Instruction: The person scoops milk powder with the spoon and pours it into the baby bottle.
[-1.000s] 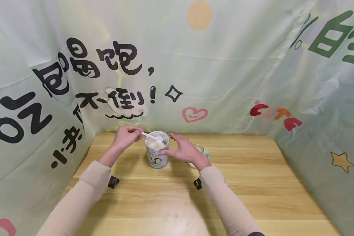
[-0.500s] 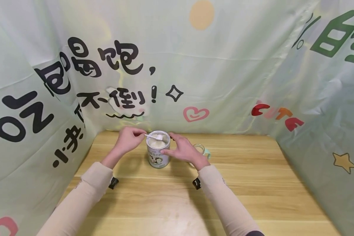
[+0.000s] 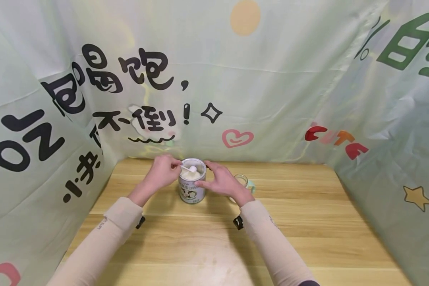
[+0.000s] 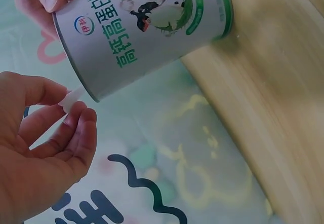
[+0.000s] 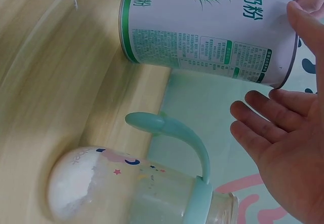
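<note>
A milk powder can [image 3: 191, 193] stands upright and uncovered near the back of the table, pale powder visible inside. My left hand [image 3: 162, 171] pinches the handle of a white scoop [image 3: 192, 169], whose bowl is inside the can's mouth at the powder. In the left wrist view only the scoop's handle end [image 4: 71, 100] shows between thumb and fingers. My right hand [image 3: 219, 178] holds the can near its rim, thumb in front and fingers at the far side. Close to the right hand stands an uncapped baby bottle [image 5: 167, 183] with a green handle and white powder at its bottom.
The wooden table [image 3: 300, 222] meets printed fabric walls [image 3: 279, 99] at the back and both sides. My right forearm partly hides the bottle in the head view.
My left hand has moved right, closer to the can's rim, and the scoop has turned and shifted within the mouth. The right hand and the can stay in place.
</note>
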Demonstrator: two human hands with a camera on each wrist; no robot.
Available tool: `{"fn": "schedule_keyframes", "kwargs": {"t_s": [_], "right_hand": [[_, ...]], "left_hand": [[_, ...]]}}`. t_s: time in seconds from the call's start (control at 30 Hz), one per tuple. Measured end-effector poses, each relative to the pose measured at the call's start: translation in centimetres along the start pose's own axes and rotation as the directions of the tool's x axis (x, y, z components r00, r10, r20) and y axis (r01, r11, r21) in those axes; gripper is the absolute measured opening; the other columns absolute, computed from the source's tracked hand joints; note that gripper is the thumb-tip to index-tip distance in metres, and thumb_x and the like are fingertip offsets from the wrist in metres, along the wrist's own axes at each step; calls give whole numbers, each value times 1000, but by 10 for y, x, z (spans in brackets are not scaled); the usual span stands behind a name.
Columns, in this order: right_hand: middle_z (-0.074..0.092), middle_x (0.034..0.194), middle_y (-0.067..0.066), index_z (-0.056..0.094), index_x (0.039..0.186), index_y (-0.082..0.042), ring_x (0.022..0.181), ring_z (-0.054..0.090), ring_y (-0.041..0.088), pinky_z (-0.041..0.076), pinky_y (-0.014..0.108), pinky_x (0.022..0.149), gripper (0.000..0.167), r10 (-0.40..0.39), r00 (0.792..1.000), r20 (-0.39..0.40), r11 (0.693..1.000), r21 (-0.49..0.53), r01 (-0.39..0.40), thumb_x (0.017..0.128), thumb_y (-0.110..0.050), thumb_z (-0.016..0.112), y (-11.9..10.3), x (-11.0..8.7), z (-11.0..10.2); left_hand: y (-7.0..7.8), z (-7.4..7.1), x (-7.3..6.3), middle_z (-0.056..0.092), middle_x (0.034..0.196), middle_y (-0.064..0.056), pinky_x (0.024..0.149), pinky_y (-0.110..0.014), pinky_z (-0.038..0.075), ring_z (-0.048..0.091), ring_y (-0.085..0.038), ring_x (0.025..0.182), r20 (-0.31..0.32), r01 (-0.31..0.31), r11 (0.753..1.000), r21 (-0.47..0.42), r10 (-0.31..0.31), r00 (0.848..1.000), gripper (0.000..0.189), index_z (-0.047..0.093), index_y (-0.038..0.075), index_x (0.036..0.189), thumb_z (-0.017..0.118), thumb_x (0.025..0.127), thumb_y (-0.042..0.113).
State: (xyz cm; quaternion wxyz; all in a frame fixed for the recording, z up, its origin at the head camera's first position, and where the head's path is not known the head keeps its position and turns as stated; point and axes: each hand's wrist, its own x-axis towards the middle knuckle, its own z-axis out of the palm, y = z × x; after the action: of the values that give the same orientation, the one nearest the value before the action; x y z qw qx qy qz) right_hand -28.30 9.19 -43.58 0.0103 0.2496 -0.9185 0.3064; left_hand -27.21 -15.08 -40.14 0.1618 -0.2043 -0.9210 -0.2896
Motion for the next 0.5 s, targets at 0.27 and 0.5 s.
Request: {"fn": "schedule_keyframes", "kwargs": {"t_s": [0.27, 0.5], "right_hand": [[53, 158, 17, 45, 158, -5, 146, 51, 35, 42, 52, 122, 92, 17, 1000, 11, 1000, -4, -17, 90, -55, 79, -4, 1, -1], [56, 156, 16, 46, 157, -5, 145, 53, 34, 43, 50, 121, 91, 3, 1000, 6, 1000, 7, -3, 89, -54, 81, -4, 2, 1]], "left_hand": [[6, 0, 0, 76, 103, -22, 73, -39, 61, 70, -33, 90, 90, 41, 998, 39, -45, 995, 26, 78, -5, 111, 67, 90, 3], [7, 0, -1, 75, 101, -22, 77, -42, 62, 69, -32, 90, 131, 14, 998, 54, -21, 991, 25, 78, -7, 110, 67, 88, 1]]}}
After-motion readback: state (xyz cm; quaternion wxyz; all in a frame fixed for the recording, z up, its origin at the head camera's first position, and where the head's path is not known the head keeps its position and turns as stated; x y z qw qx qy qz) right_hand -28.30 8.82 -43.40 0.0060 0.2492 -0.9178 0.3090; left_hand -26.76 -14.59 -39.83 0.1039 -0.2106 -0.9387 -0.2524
